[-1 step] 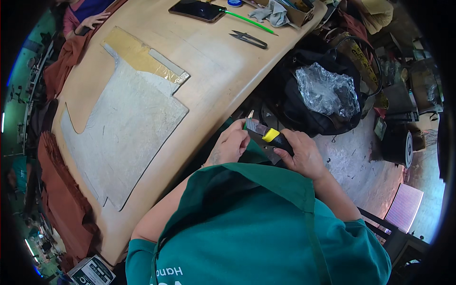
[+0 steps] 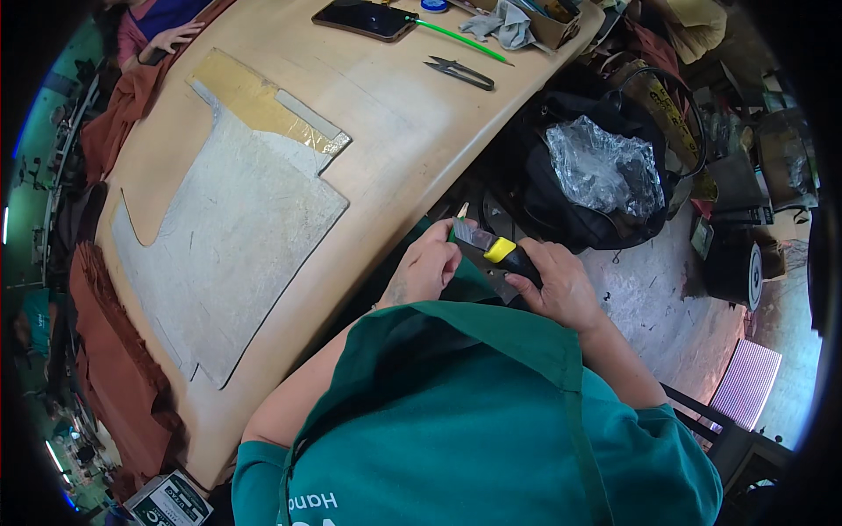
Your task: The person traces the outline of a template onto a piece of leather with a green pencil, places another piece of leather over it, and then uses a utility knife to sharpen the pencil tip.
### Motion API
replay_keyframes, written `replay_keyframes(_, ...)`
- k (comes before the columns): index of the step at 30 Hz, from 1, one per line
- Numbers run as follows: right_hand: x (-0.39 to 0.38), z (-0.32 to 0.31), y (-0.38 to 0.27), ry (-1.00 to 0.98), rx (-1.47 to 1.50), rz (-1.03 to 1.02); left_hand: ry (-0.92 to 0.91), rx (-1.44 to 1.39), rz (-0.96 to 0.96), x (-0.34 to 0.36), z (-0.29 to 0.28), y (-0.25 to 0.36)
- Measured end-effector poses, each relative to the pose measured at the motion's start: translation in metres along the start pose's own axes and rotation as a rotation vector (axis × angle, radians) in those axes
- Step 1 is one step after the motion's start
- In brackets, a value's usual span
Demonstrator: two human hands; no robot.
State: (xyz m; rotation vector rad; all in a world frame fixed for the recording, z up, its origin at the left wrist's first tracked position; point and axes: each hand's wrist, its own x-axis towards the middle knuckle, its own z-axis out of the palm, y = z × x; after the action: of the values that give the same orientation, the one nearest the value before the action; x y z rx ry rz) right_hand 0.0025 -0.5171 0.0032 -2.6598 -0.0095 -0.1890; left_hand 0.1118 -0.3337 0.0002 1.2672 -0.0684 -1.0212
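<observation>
In front of my body, beside the table edge, my left hand [image 2: 426,265] is closed around a green pencil [image 2: 462,211], whose pale bare-wood tip sticks up past the fingers. The rest of the pencil is mostly hidden by the hand. My right hand [image 2: 561,280] grips a black and yellow utility knife [image 2: 501,250]. Its grey blade points left and lies against or very close to the pencil just below the tip; exact contact cannot be made out. A green apron [image 2: 491,337] bulges below both hands.
On the table [image 2: 412,140] lie a large grey-and-tan flat pattern [image 2: 237,210], thread snips [image 2: 460,72], a green stick-like pen [image 2: 460,41] and a phone [image 2: 364,19]. Brown material [image 2: 118,351] hangs at the left edge. A black bag [image 2: 570,206] holds clear plastic [image 2: 605,167]. Another person's hand [image 2: 175,37] rests far left.
</observation>
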Motion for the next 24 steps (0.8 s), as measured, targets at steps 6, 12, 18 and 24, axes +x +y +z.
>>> replay_keyframes(6,0.002,-0.001,-0.003,-0.007,-0.038,-0.018,0.032,0.264,0.16,-0.006,0.007,-0.002)
replay_keyframes(12,0.002,0.0,-0.001,0.008,-0.03,-0.034,0.118,0.578,0.256,-0.011,0.012,0.004)
replay_keyframes(18,0.002,-0.003,-0.003,0.009,-0.011,-0.059,0.11,0.543,0.399,-0.008,0.011,-0.006)
replay_keyframes(24,0.002,-0.002,-0.003,0.041,-0.031,-0.064,0.132,0.616,0.32,-0.011,0.013,0.001)
